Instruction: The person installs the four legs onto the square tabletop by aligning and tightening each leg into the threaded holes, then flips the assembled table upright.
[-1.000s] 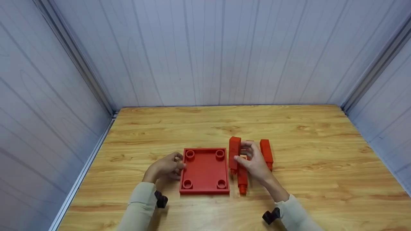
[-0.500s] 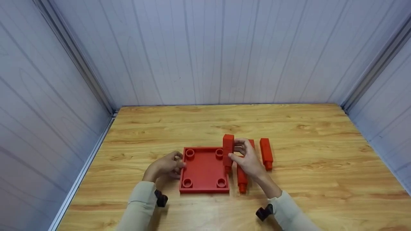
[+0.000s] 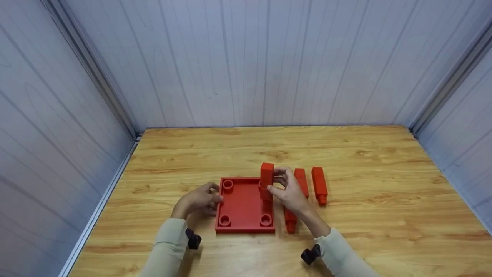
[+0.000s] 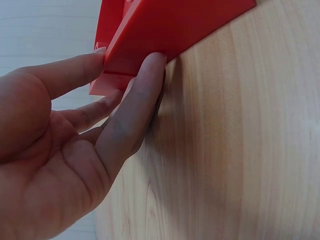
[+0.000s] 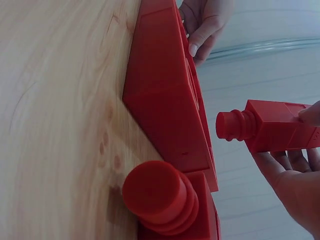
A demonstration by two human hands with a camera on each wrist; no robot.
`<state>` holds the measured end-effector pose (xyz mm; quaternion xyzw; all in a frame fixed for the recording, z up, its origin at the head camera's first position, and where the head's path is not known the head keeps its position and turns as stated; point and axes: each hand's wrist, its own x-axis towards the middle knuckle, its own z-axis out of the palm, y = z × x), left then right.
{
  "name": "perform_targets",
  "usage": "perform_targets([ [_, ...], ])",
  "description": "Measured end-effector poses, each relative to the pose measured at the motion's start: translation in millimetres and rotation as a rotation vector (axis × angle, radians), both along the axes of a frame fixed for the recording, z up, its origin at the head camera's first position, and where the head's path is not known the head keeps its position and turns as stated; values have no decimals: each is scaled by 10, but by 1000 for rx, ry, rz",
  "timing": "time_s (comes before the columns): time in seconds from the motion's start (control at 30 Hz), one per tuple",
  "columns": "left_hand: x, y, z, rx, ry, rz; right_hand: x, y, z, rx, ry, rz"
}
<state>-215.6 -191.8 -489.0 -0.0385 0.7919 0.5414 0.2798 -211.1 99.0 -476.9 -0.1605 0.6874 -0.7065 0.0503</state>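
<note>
A red square tabletop-like panel (image 3: 242, 206) lies flat, with a raised rim and a round socket in each corner. My left hand (image 3: 200, 198) grips its left edge; in the left wrist view the thumb reaches the rim and the fingers (image 4: 142, 82) lie against the outer wall. My right hand (image 3: 291, 192) pinches a red square leg (image 3: 267, 175) between thumb and fingers. Upright over the panel's right side, the leg partly hides the far right socket. Its round stepped peg (image 5: 235, 125) is clear of the panel's rim in the right wrist view.
Beside the panel lies one red leg (image 3: 291, 223), partly behind my right hand. Two more legs, a nearer one (image 3: 301, 181) and an outer one (image 3: 319, 185), lie farther right. Pale panelled walls (image 3: 246, 65) enclose the wooden table (image 3: 384, 184).
My right hand has carried the leg leftward, from beside the panel to over its right side, and the leg stands straighter. My left hand and the panel have stayed put.
</note>
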Motion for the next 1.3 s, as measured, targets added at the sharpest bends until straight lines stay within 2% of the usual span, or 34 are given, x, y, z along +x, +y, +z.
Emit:
perform_targets([
  [0.57,7,-3,-25,13,6,-6,-27,-189,69,37,51,45],
  [0.83,18,-3,-24,-3,25,-5,-56,-308,121,85,76,26],
  [1.13,22,1,-22,-19,20,6,8,-435,391,49,80,71],
  [1.3,17,1,-17,-16,25,6,-27,-509,427,51,94,70],
])
